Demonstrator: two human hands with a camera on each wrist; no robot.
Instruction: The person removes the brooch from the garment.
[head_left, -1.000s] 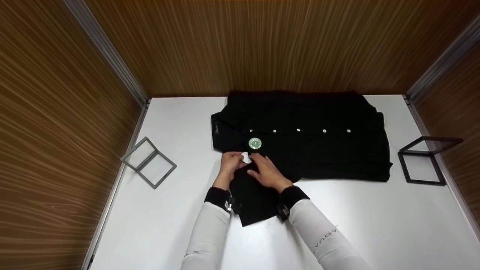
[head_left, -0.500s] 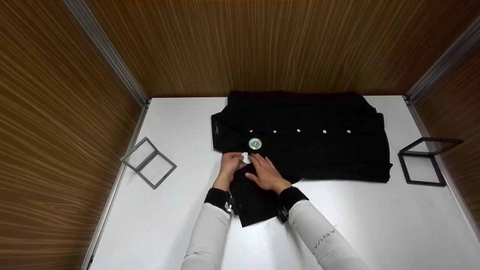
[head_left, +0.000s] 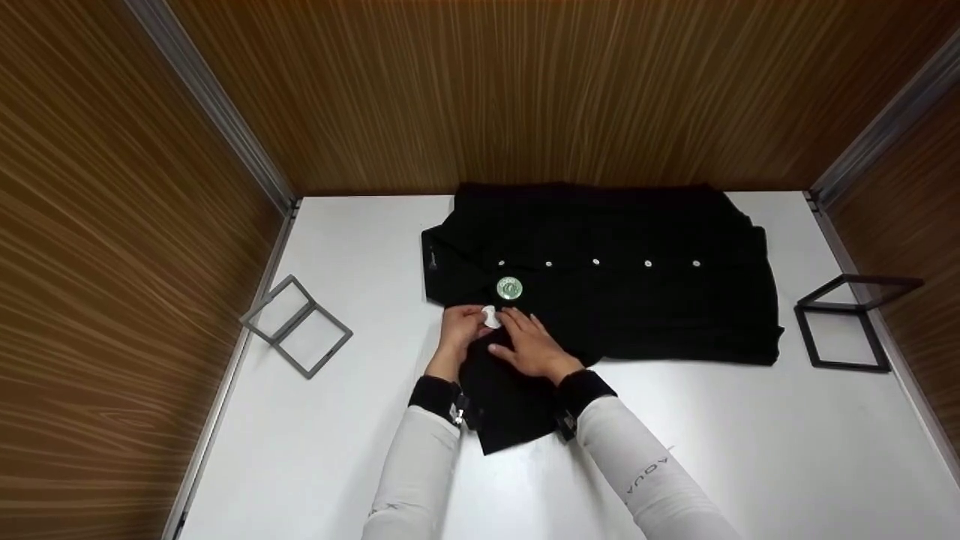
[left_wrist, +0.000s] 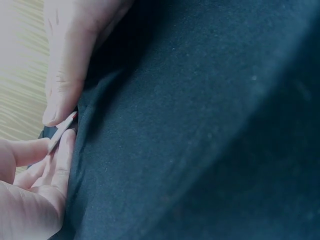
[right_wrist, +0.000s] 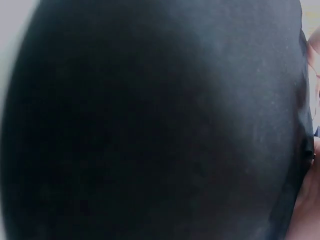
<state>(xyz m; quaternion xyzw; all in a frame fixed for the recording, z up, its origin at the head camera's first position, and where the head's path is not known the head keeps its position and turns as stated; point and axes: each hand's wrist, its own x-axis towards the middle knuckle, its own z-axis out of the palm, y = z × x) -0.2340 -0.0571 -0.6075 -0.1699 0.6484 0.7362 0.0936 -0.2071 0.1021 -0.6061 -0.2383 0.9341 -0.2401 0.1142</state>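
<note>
A black short-sleeved shirt (head_left: pixel 645 315) lies flat, collar to the left, with white buttons along its front. My left hand (head_left: pixel 459 330) pinches a white round badge (head_left: pixel 490 316) at the shirt near the top of the sleeve; the badge's edge (left_wrist: pixel 62 131) shows between fingers and thumb in the left wrist view. My right hand (head_left: pixel 531 346) rests on the cloth with its fingers extended, fingertips at the badge's right side. Just above both hands, a green round badge (head_left: pixel 509 288) sits on the shirt. Black cloth (right_wrist: pixel 160 125) fills most of the right wrist view.
On the white table (head_left: pixel 360 450), a grey hinged frame (head_left: pixel 289 330) stands at the left edge. A black hinged frame (head_left: pixel 847 365) stands at the right. Wood-grain panels (head_left: pixel 525 90) enclose the back and sides.
My right hand has shifted very slightly left, its fingers remaining by the white badge. My left hand keeps its pinch in nearly the same place.
</note>
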